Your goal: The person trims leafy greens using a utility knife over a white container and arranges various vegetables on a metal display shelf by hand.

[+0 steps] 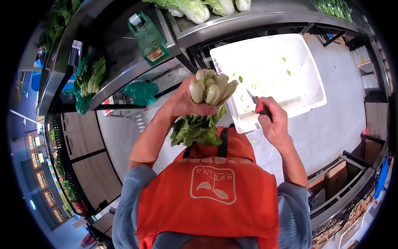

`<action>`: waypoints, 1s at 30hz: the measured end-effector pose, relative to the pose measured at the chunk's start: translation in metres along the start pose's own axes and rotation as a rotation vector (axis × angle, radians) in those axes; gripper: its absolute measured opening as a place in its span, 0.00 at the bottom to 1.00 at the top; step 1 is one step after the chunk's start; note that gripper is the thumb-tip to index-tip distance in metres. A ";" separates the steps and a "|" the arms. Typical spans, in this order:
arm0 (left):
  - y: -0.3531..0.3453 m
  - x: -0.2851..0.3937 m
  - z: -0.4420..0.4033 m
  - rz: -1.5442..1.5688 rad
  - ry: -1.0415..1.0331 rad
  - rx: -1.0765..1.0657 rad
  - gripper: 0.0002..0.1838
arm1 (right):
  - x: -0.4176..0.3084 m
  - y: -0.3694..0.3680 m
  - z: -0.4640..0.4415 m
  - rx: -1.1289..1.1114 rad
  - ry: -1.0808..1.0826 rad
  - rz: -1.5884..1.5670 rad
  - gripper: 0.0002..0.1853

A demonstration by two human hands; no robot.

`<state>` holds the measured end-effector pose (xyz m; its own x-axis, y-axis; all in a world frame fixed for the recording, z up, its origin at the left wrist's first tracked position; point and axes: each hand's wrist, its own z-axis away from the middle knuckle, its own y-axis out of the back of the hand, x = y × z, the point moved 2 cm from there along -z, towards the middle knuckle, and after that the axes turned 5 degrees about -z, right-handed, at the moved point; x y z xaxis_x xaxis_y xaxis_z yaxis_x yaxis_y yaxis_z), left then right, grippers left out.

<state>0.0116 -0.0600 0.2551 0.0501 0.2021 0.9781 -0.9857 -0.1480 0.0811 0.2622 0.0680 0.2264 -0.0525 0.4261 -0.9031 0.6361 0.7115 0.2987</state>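
My left hand (188, 99) is closed around a bunch of leafy greens (212, 89), with the pale stem ends facing up and the dark leaves hanging below toward my apron. In my right hand (274, 124) is a small knife (263, 108) with a red and black handle. Its short blade points up and left, apart from the stems. Beyond both hands stands a white foam box (300, 66), with scattered green leaf bits and trimmings on its bottom. The knife is over the box's near side.
Heads of Chinese cabbage (195, 11) lie on a steel counter along the back. A green bag holder (149, 41) stands at the back left. Greens in a green plastic bag (85, 83) sit on the left counter. Another green bag (141, 92) hangs below its edge. Crates (340, 178) stand at right.
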 end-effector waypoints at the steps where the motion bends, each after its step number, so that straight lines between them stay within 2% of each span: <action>1: 0.000 0.001 -0.004 0.048 0.015 -0.051 0.48 | -0.008 0.001 -0.002 -0.021 -0.044 0.041 0.18; 5: -0.007 0.006 -0.020 0.230 0.121 -0.225 0.54 | -0.015 0.007 -0.007 -0.001 0.036 0.144 0.20; 8: -0.017 0.010 -0.025 0.387 0.221 -0.181 0.54 | -0.019 0.011 -0.003 0.018 -0.008 0.230 0.19; 11: -0.021 0.000 -0.035 0.385 0.245 -0.276 0.52 | -0.017 0.014 0.004 0.029 -0.038 0.220 0.19; 17: -0.043 -0.022 -0.045 0.727 0.391 -0.530 0.47 | -0.006 0.019 0.019 -0.001 -0.016 0.151 0.19; 20: -0.054 -0.031 -0.051 0.795 0.419 -0.670 0.44 | 0.005 0.020 0.027 -0.011 -0.050 0.165 0.20; 23: -0.066 -0.040 -0.053 0.723 0.467 -0.602 0.42 | 0.021 0.018 0.036 0.061 -0.043 0.191 0.20; 26: -0.074 -0.037 -0.055 0.825 0.570 -0.588 0.39 | 0.038 0.019 0.045 0.054 -0.093 0.137 0.20; 29: -0.061 -0.084 -0.073 0.331 0.387 -0.902 0.40 | 0.083 0.021 0.056 0.021 -0.509 0.150 0.19; 30: -0.068 -0.067 -0.074 0.465 0.391 -0.863 0.40 | 0.094 0.019 0.067 0.129 -0.512 0.081 0.18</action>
<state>0.0634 0.0086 0.1696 -0.2659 0.6229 0.7357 -0.6831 0.4168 -0.5997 0.3213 0.0840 0.1270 0.3630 0.1267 -0.9231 0.7135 0.5993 0.3629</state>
